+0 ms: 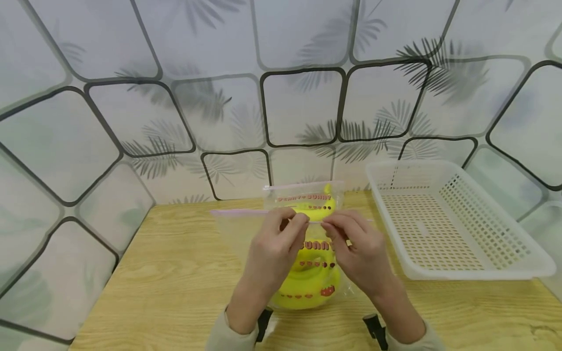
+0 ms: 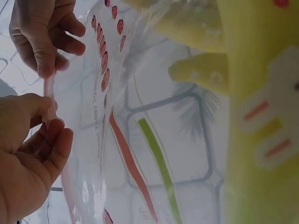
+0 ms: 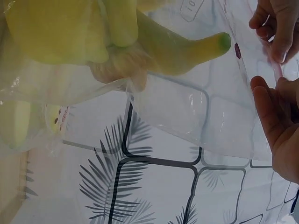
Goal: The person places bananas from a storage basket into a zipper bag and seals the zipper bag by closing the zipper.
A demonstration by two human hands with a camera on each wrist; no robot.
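Both hands are at the top edge of a clear zip bag [image 1: 311, 278] with red printed lettering and strawberries. Yellow bananas [image 1: 298, 300] lie inside it; in the right wrist view one banana [image 3: 182, 53] has a green tip. My left hand [image 1: 274, 248] pinches the bag's pink zip strip [image 2: 49, 88] between thumb and forefinger. Close beside it, my right hand [image 1: 362, 246] pinches the same strip, a small gap separating the fingertips. The strip's left end sticks out past my left hand. Whether the zip is closed along its length cannot be seen.
Just behind stands or lies another clear zip bag [image 1: 303, 187] with a yellow banana in it. A white plastic basket [image 1: 476, 274] sits at the right of the wooden table [image 1: 175, 263]. Patterned cloth walls [image 1: 303, 107] enclose the back and sides.
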